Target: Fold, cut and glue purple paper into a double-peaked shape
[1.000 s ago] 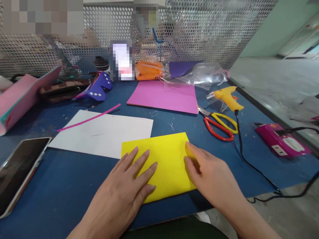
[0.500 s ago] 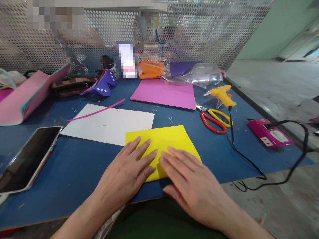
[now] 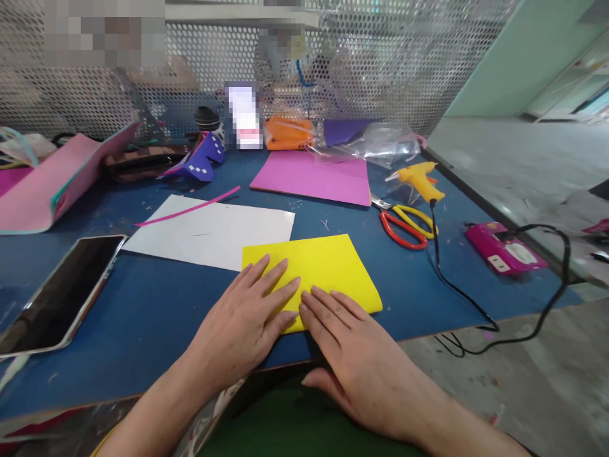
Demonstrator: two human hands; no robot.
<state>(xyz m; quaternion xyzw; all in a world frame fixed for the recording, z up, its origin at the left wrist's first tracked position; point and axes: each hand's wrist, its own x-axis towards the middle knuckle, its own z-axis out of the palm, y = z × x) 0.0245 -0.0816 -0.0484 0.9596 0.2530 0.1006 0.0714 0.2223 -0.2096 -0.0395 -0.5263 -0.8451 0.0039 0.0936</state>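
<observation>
A folded yellow sheet (image 3: 328,263) lies near the front edge of the blue table, its fold toward me. My left hand (image 3: 247,311) rests on its left part with fingers spread. Across the near fold lies my right hand (image 3: 352,343), flat, fingers stretched out side by side and the thumb apart below the table edge. Neither hand grips anything. Part of the sheet is hidden beneath the hands. Its left corner overlaps a white sheet (image 3: 214,231), on which a thin magenta strip (image 3: 190,208) lies.
Scissors (image 3: 404,225) and a yellow glue gun (image 3: 419,179) lie at right, its cord running toward a magenta power socket (image 3: 504,247). Pink sheets (image 3: 314,178) lie behind. A phone (image 3: 66,292) is at left. Purple cut shapes (image 3: 202,158) and an orange packet (image 3: 289,133) stand farther back.
My right hand has slid slightly left and toward me along the yellow sheet, uncovering its right corner. The left hand stays pressed in place. The whole view has shifted a little.
</observation>
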